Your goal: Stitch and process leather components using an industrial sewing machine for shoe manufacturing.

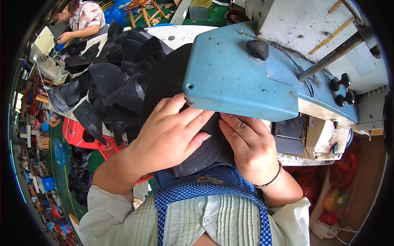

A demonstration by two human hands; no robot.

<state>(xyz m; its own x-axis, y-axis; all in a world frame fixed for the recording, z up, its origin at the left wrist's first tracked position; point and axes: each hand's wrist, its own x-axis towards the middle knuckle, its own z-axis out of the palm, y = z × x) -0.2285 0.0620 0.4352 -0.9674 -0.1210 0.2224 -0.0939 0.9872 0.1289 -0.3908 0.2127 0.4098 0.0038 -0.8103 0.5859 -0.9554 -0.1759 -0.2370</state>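
Note:
Under the blue cover of a bench machine [242, 78] lies a black, curved, leather-like piece [201, 153], its lower part hanging toward my apron. My left hand [170, 133] rests on it, fingers stretched and partly spread, thumb extended; its fingertips reach the cover's lower left edge. At the cover's front edge, my right hand [252, 149] has its fingers bent close together on the right side of the piece. That hand's fingertips and thumb are hidden. The cover also hides the spot where the piece meets the machine.
Left of the machine, a heap of black cut pieces [119, 78] covers the white tabletop [180, 32]. A red plastic basket [78, 133] stands below the table's left side. Another person [84, 20] works at a sewing machine [51, 55] at far left. Black knobs [344, 89] project at the right.

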